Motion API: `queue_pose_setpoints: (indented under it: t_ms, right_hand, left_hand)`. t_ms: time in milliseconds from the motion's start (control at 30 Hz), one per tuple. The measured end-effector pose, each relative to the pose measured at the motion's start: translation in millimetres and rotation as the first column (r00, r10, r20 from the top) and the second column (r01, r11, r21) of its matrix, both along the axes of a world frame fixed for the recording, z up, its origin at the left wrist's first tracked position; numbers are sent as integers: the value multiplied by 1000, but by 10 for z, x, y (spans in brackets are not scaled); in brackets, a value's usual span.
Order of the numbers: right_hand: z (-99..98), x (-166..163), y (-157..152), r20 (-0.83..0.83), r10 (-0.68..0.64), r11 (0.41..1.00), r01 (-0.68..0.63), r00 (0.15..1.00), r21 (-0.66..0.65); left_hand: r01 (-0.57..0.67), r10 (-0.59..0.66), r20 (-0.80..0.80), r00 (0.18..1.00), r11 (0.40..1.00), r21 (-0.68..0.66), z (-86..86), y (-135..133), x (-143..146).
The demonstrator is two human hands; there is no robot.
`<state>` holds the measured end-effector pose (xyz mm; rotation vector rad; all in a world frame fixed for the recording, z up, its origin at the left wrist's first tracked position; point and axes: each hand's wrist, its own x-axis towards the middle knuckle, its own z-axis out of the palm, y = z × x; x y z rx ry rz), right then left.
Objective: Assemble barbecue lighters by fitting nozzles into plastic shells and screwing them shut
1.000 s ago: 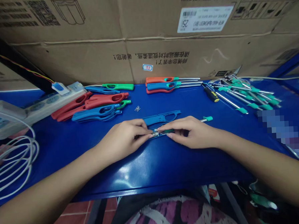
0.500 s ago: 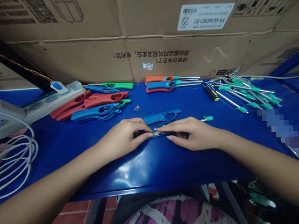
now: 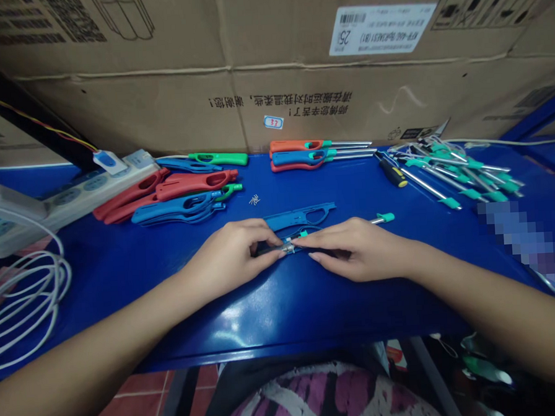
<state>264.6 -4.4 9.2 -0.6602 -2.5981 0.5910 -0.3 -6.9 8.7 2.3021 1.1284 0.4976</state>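
Note:
Both my hands rest on the blue table [image 3: 283, 307] and pinch the same long-necked lighter assembly [image 3: 292, 243] from either side. My left hand [image 3: 231, 255] grips its small metal part with thumb and forefinger. My right hand [image 3: 354, 247] presses down on the other end, whose metal tube with a teal collar [image 3: 384, 218] sticks out to the right. A loose blue lighter shell half [image 3: 301, 216] lies just behind my fingers.
Red and blue lighter shells [image 3: 174, 195] are piled at the back left, finished lighters [image 3: 312, 153] at the back middle, teal-tipped metal tubes [image 3: 457, 174] and a screwdriver [image 3: 391, 173] at the back right. A power strip [image 3: 72, 197] and white cable [image 3: 22, 302] lie left. Cardboard boxes [image 3: 270, 65] wall the back.
Barely any. My right hand's fingers have shifted slightly on the lighter assembly, and a bit of teal now shows by my fingertips.

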Motion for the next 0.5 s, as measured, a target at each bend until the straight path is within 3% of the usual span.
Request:
queue_pose_setpoints:
  t_ms: [200, 500]
  right_hand:
    - [3, 31, 1, 76, 3, 999, -7, 997, 46]
    - [25, 28, -2, 86, -4, 1000, 4, 996, 1]
  left_hand:
    - [7, -7, 17, 1000, 1000, 12, 1, 5, -1]
    - [-19, 19, 23, 1000, 1000, 7, -23, 11, 4]
